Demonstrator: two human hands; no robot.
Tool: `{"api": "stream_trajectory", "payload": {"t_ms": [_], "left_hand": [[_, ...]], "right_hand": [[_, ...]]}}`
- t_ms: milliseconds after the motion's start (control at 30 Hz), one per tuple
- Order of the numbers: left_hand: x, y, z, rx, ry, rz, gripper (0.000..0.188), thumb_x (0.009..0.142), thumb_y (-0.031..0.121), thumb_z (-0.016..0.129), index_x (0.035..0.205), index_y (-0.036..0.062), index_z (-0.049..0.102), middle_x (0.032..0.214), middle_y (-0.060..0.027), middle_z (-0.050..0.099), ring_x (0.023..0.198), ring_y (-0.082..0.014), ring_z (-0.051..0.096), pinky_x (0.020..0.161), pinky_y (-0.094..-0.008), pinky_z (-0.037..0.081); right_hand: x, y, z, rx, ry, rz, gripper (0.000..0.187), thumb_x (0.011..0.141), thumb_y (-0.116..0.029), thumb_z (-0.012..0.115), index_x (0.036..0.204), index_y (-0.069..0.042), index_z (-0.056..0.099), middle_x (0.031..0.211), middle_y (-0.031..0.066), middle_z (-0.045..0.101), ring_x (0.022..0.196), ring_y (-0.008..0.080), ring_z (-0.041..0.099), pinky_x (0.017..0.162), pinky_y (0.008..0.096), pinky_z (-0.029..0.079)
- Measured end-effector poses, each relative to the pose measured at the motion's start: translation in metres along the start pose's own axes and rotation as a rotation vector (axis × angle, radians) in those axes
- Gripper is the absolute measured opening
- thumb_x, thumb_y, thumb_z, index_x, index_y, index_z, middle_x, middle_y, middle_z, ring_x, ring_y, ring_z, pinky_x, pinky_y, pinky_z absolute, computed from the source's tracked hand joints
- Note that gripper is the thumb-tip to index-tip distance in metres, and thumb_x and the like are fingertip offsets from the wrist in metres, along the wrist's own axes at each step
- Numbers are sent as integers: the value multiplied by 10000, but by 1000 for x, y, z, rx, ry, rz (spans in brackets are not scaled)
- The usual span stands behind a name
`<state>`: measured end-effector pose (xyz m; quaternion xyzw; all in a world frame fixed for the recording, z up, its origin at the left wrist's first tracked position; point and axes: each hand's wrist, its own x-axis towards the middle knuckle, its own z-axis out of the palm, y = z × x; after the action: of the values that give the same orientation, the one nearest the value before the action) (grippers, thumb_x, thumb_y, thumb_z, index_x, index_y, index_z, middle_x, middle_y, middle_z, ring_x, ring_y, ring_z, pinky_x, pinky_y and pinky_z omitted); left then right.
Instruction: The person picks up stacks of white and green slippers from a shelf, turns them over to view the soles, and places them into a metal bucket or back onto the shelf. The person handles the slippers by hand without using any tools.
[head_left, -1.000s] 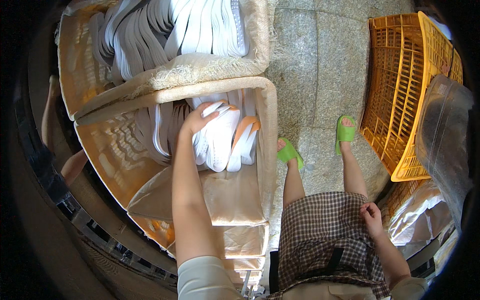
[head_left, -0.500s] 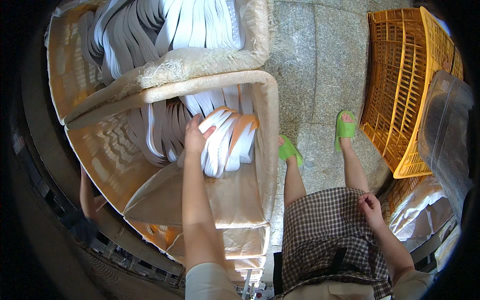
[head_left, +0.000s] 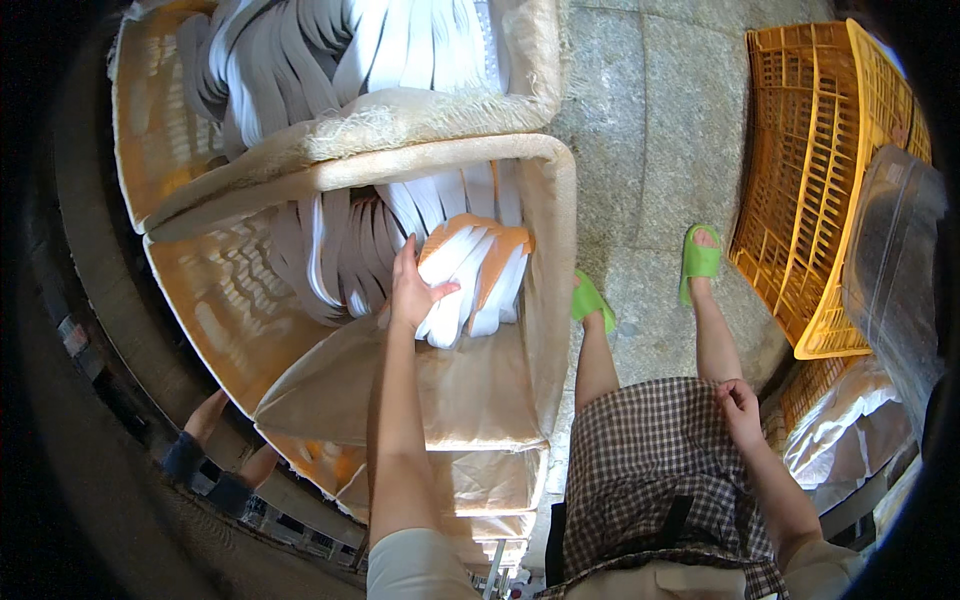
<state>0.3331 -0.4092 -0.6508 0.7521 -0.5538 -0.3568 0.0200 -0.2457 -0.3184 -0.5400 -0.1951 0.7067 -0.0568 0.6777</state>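
Note:
My left hand reaches into a cloth-lined bin, fingers stretched out and thumb spread. It rests against a bundle of white and orange flat woven straps lying looped at the bin's right side. Grey-brown straps hang in folds just left of the hand, and more white ones lie behind the bundle. My right hand is at the right edge of my checked apron, its fingers curled closed. Whether anything is between those fingers is hidden.
Another cloth-lined bin, frayed along its rim, holds grey and white straps beyond. A yellow plastic crate stands at the right, beside clear plastic sheeting. Another person's forearm shows past the bins at left. Green slippers are on my feet.
The view has shifted slightly, moving the bins a little rightward. My left hand remains at the bundle, its thumb reaching further over it. More of the other person's arms shows at left.

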Motion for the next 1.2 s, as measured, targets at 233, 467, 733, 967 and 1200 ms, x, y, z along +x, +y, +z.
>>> {"api": "stream_trajectory", "payload": {"t_ms": [233,467,733,967,1200], "left_hand": [[2,-48,3,-20,221,-264,570,868,416,575,1242,-1,474,1126,-238,585,1041,-379,569,899,-416,432],[-38,-10,19,27,203,-356,444,957,375,417,1178,12,546,1110,-211,598,1025,-354,565,913,-394,420],[-42,-20,21,-94,134,-439,449,965,347,385,1296,54,459,1238,-211,536,1151,-342,501,982,-388,368],[-36,-34,3,-315,8,-382,582,969,433,328,1308,-28,431,1322,-163,473,1231,-262,425,1045,-330,292],[-18,-37,-3,-244,42,-533,628,961,474,321,1293,-45,441,1334,-183,459,1251,-273,412,1052,-334,284]], "right_hand": [[-3,8,-31,-55,71,-38,65,926,-65,507,900,-12,537,791,-6,530,705,63,476,669,208,407],[-4,4,-49,72,87,-25,81,929,-101,515,913,-25,540,759,-15,521,655,63,462,607,209,391],[6,15,-44,-4,84,-104,103,937,-121,508,892,-32,536,736,-23,507,650,60,456,603,211,392],[9,26,-28,-15,25,-86,87,935,-123,514,904,-48,543,751,-19,528,646,65,479,596,209,408],[8,4,-37,-2,84,-75,66,934,-76,499,911,-27,537,777,-6,539,688,79,496,639,218,420]]}}
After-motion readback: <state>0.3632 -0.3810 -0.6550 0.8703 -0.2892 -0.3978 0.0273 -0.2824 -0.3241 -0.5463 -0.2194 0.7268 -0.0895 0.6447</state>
